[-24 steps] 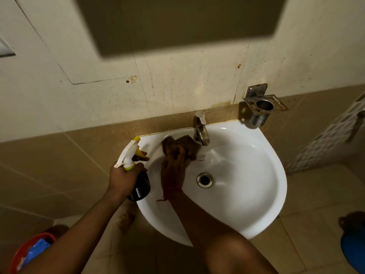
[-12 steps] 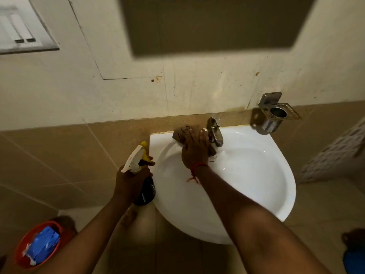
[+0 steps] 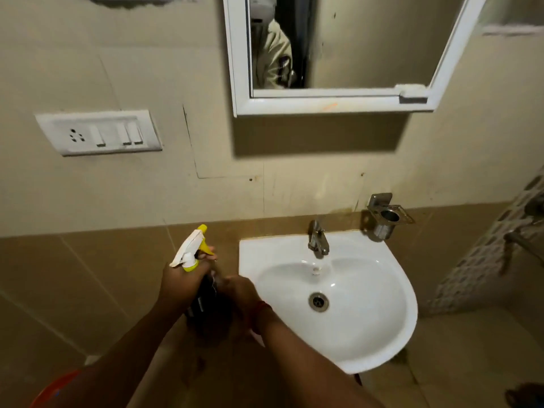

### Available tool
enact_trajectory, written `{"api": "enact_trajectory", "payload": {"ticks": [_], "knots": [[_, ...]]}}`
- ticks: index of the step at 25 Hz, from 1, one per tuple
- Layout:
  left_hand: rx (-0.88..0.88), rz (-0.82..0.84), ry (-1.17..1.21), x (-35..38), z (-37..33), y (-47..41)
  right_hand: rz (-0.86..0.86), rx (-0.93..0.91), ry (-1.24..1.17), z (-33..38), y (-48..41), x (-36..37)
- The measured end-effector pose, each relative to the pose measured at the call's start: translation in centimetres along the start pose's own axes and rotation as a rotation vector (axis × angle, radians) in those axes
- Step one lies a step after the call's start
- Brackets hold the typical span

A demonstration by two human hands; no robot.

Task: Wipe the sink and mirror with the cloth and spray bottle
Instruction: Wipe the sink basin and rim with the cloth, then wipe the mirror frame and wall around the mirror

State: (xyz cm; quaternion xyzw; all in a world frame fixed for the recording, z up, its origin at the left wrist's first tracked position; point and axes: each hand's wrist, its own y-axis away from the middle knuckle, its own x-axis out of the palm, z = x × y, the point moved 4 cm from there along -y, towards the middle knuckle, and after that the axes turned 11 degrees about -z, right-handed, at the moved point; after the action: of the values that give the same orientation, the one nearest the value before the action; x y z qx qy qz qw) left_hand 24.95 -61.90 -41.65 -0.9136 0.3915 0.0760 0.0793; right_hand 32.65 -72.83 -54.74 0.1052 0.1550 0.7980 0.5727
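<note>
The white corner sink (image 3: 368,319) hangs on the brown tiled wall, with a steel tap (image 3: 318,240) at its back. The white-framed mirror (image 3: 368,39) is on the wall above it. My left hand (image 3: 179,284) grips a dark spray bottle (image 3: 191,248) with a white and yellow trigger head, held upright just left of the sink. My right hand (image 3: 241,293) is curled beside the bottle's body, over the sink's left rim. A dark bunch under it looks like the brown cloth (image 3: 219,322), mostly hidden in the dim light.
A steel cup holder (image 3: 387,219) is fixed to the wall right of the tap. A white switch plate (image 3: 98,132) sits on the wall at the left. A red bucket (image 3: 56,390) stands on the floor at the lower left. The drain (image 3: 318,301) lies in the basin's middle.
My right hand left the tap area and came back left to the spray bottle. My head tilted up, so the mirror and switch plate came into view.
</note>
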Motion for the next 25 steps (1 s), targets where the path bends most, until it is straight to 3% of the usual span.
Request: {"api": "enact_trajectory", "payload": {"ticks": [3, 7, 11, 15, 18, 20, 22, 25], "knots": [[0.135, 0.057, 0.066, -2.5, -7.2, -1.2, -0.186, -0.026, -0.431, 8.5, 2.3, -1.7], [0.308, 0.08, 0.081, -6.3, -16.7, -1.8, -0.227, -0.374, -0.563, 21.7, 8.0, -5.3], [0.397, 0.094, 0.121, -9.4, -23.2, -0.9, -0.367, -0.357, -0.677, 22.1, 7.4, -7.6], [0.441, 0.116, 0.181, -10.9, -28.9, -0.2, -0.538, -0.341, -0.781, 27.9, 15.6, -7.2], [0.464, 0.073, 0.281, -11.1, -33.8, 0.0, -0.435, -0.562, -0.916, 34.9, 18.9, -8.5], [0.45, 0.046, 0.34, -10.7, -36.9, 0.0, -0.386, -0.522, -0.99, 37.8, 20.3, -8.5], [0.461, 0.023, 0.382, -10.2, -39.9, -0.5, -0.391, -0.493, -1.059, 40.5, 21.5, -8.8], [0.489, 0.009, 0.375, -8.9, -43.8, -2.4, -0.454, -0.686, -0.971, 46.3, 22.5, -9.9]]}}
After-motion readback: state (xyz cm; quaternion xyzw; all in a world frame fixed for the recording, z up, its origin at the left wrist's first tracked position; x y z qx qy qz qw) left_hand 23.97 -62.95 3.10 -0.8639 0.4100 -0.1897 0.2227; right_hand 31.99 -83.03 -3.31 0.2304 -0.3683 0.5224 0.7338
